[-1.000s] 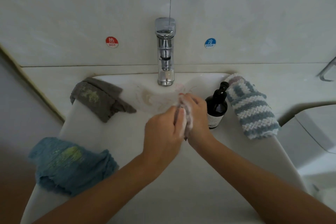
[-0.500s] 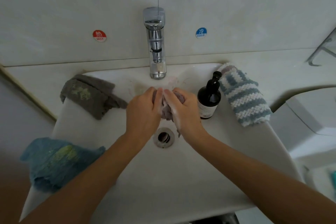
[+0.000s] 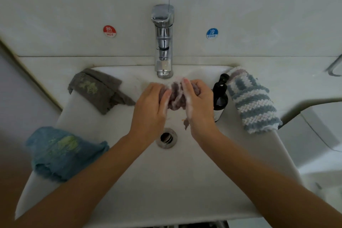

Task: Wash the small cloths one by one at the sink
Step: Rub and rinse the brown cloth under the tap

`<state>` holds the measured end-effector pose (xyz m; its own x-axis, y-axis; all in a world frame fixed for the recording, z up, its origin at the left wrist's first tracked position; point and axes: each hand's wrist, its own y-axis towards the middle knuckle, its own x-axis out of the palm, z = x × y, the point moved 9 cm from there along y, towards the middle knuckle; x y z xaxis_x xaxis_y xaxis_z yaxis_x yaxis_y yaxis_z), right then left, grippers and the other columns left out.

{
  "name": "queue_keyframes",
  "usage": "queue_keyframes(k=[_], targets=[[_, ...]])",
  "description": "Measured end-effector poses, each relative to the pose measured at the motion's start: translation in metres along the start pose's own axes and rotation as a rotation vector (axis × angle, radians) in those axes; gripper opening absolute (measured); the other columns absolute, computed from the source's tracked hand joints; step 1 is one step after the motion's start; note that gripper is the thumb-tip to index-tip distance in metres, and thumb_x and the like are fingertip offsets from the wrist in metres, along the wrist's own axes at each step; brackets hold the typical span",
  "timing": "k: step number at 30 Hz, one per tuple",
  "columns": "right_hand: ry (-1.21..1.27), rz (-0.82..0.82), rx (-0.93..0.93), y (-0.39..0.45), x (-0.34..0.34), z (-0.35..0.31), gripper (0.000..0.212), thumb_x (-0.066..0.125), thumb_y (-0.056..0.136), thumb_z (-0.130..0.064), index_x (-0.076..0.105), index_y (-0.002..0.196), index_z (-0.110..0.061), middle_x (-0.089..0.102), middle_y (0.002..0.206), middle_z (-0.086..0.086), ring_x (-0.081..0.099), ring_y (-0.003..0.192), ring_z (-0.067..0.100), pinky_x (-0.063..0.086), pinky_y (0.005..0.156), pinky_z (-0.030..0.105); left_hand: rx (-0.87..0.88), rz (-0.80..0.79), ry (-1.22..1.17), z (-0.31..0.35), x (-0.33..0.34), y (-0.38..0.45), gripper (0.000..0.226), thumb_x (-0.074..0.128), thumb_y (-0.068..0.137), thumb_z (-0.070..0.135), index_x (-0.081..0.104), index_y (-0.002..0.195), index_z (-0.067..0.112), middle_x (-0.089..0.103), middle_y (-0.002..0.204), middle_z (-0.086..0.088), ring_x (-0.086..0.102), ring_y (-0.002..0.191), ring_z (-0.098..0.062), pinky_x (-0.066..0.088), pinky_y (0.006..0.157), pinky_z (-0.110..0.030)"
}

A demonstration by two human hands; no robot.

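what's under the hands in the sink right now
A sudsy purplish cloth is bunched between the left hand and right hand. Below them lies the open drain. The hands cover the rest of the cloth.

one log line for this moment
step: scrubbing soapy mauve cloth | left hand: gripping | right hand: gripping | place: under faucet

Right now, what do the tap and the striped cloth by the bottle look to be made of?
The tap looks like chrome-plated metal: glossy, mirror-like reflections. The striped cloth, beside the dark pump bottle, looks like chunky knitted or fleecy yarn, matte, with visible ribbed rows; exact fibre unclear.
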<state>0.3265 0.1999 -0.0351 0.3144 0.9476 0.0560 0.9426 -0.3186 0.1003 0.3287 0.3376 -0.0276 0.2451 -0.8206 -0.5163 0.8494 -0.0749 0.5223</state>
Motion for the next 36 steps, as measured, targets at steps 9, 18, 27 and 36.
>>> queue_keyframes(k=[9,18,27,36], targets=[[0.016,0.026,-0.031,0.0,0.003,-0.003,0.031,0.052,0.101,-0.016,0.057,0.07,-0.013,0.052,0.053,-0.006,0.049,0.045,0.006,0.041,0.04,0.017,-0.155,0.094,-0.185,-0.013,-0.014,0.005,0.023,0.04,0.099,0.025,0.06,0.096,0.013,0.064,0.084,-0.003,0.063,0.077,-0.015,0.054,0.068,-0.035],[0.011,0.162,0.091,0.003,-0.01,0.015,0.041,0.054,0.097,-0.018,0.04,0.059,-0.017,0.039,0.05,-0.007,0.04,0.051,0.012,0.035,0.053,0.031,-0.068,-0.007,-0.265,0.034,0.005,-0.021,0.036,0.045,0.092,0.041,0.049,0.063,0.02,0.048,0.052,0.005,0.048,0.05,-0.013,0.039,0.049,-0.024],[0.047,-0.019,-0.015,-0.023,0.023,-0.002,0.048,0.051,0.099,-0.013,0.041,0.053,-0.015,0.036,0.043,-0.006,0.035,0.04,0.008,0.03,0.043,0.022,-0.388,0.128,-0.316,-0.011,-0.001,-0.012,0.043,0.048,0.1,0.024,0.048,0.057,0.018,0.045,0.048,0.007,0.043,0.044,-0.004,0.036,0.047,-0.02],[0.076,0.123,0.181,-0.011,0.002,0.033,0.032,0.052,0.092,-0.015,0.047,0.06,-0.013,0.043,0.055,0.007,0.043,0.053,0.021,0.035,0.051,0.03,-0.382,-0.037,-0.199,0.001,0.022,0.003,0.04,0.047,0.099,0.028,0.051,0.062,0.013,0.055,0.059,-0.005,0.053,0.056,-0.021,0.044,0.057,-0.039]])
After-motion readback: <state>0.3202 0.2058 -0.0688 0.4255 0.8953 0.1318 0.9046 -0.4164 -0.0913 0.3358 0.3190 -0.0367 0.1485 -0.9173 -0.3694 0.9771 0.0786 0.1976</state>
